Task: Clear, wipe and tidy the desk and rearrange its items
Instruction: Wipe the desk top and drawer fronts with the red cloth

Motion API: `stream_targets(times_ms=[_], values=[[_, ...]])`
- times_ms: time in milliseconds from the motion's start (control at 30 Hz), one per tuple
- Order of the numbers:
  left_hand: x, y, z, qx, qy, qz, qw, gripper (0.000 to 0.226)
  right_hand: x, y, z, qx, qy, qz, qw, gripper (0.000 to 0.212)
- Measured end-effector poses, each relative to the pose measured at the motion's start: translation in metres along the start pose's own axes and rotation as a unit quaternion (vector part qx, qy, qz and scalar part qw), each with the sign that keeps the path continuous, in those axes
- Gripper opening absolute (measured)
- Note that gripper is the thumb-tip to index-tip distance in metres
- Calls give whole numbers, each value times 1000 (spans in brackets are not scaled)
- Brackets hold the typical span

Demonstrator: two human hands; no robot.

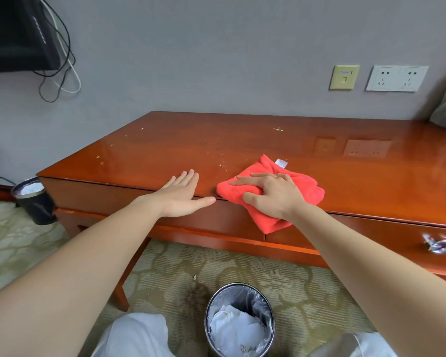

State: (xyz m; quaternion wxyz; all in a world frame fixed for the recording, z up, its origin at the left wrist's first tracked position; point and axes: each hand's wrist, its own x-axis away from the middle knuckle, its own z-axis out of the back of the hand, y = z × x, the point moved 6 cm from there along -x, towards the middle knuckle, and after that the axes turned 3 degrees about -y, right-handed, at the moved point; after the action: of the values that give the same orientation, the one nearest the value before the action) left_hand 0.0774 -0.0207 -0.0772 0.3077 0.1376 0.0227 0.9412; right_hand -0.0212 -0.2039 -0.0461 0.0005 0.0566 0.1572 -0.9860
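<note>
Right hand [273, 194] presses flat on cloth [305, 186] at table [345, 171] edge, left hand [180, 197] open, empty beside it; swept crumbs [223, 164] ahead of the fingers could miss bin [258, 302] below.

Soft, even light is filling my view; the glossy tabletop [191, 150] is mirroring the wall sockets [397, 78], and the wide lens is bending the edges.

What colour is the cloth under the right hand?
Red-coral cloth, with a small white tag; head view shows it, under the right hand.
</note>
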Motion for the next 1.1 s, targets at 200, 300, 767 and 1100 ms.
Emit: stream_targets(times_ms=[200,300,767,1100], values=[[12,0,-1,-23,-2,-26,999,101,20,11,5,5,10,9,1000,66],[14,-1,2,-1,-11,-35,999,94,8,29,9,54,20,-57,997,55],[-49,-51,19,10,0,-1,1000,65,-85,94,16,42,59,-272,960,55],[-51,-51,15,-3,37,-8,999,60,-146,29,-8,37,8,-131,991,48]])
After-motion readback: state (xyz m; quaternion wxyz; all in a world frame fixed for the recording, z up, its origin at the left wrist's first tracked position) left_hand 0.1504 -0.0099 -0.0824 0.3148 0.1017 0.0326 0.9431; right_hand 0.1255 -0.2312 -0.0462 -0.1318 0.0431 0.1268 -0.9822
